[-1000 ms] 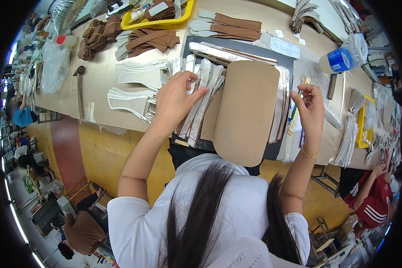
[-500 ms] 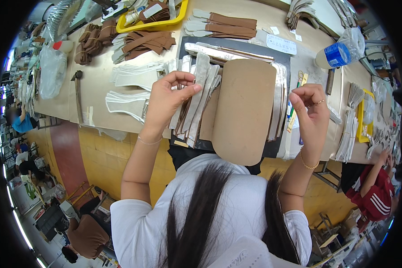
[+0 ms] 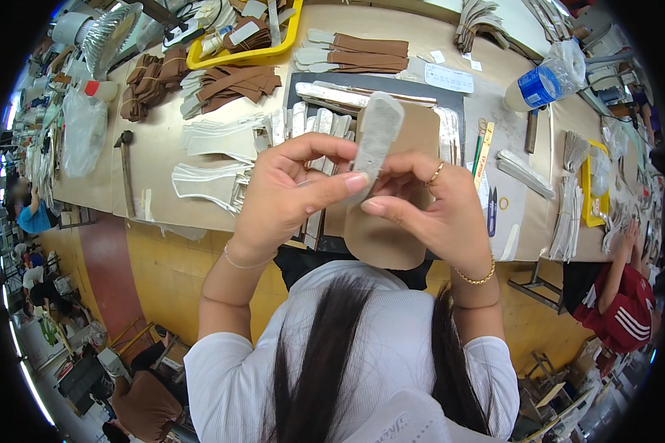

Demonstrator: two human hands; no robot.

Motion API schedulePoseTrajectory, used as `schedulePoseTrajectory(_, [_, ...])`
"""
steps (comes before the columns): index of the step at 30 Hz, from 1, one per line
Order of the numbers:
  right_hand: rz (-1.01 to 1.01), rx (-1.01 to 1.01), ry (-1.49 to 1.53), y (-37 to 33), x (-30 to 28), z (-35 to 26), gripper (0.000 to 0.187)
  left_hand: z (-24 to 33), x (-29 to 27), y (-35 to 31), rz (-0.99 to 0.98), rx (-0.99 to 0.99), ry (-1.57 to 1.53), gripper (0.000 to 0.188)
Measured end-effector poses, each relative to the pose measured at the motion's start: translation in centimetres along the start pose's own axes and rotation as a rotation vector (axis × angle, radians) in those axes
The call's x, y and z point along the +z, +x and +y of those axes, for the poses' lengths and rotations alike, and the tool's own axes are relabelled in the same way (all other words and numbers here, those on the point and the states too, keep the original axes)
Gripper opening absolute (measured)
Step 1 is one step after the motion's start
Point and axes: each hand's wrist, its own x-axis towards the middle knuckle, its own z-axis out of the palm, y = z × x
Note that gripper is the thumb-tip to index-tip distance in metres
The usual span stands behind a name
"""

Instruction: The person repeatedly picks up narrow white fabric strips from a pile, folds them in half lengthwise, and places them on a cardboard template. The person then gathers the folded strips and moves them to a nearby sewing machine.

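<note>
My left hand pinches a pale grey strip with a rounded, wider end between thumb and fingers. The strip stands tilted above the work, its rounded end pointing away from me. Against its lower right edge, the bent fingertips of my right hand are closed; the strip's lower end is hidden between my hands. Beneath them lies a rounded brown board on a dark mat. Similar whitish strips lie in rows left of the board, partly covered by my left hand.
White flared pieces and a hammer lie to the left. Bundled brown strips and a yellow tray are farther back. On the right are a bottle with a blue label, blue-handled snips and a yellow ruler. A co-worker in red sits far right.
My left hand has lifted a pale strip from the row and brought it over the brown board. My right hand has moved left to meet it.
</note>
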Motion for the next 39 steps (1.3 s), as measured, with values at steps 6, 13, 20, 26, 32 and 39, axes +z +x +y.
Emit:
schedulePoseTrajectory(6, [0.11,-0.008,0.287,-1.9,-2.1,-0.5,0.018,0.5,-1.8,0.4,0.11,0.186,0.175,0.022])
schedulePoseTrajectory(13, [0.238,0.248,0.396,-3.6,-9.4,7.5,0.028,-6.3,-7.0,3.8,0.286,0.044,0.98,0.035])
schedulePoseTrajectory(20, [0.265,0.299,-0.147,-1.7,-7.3,13.3,0.031,-6.5,-4.8,4.8,0.328,0.075,1.227,0.034])
schedulePoseTrajectory(26, [0.401,0.275,-0.278,-0.9,-6.9,12.0,0.029,-7.1,-4.6,4.6,0.37,0.105,1.197,0.032])
schedulePoseTrajectory(32, [0.445,0.217,-0.225,-1.0,-6.8,10.7,0.02,-7.2,-4.9,4.9,0.313,0.037,1.132,0.029])
schedulePoseTrajectory(39, [0.443,0.143,-0.081,-1.5,-6.0,7.5,0.017,-4.9,-4.8,3.1,0.204,-0.094,0.289,0.021])
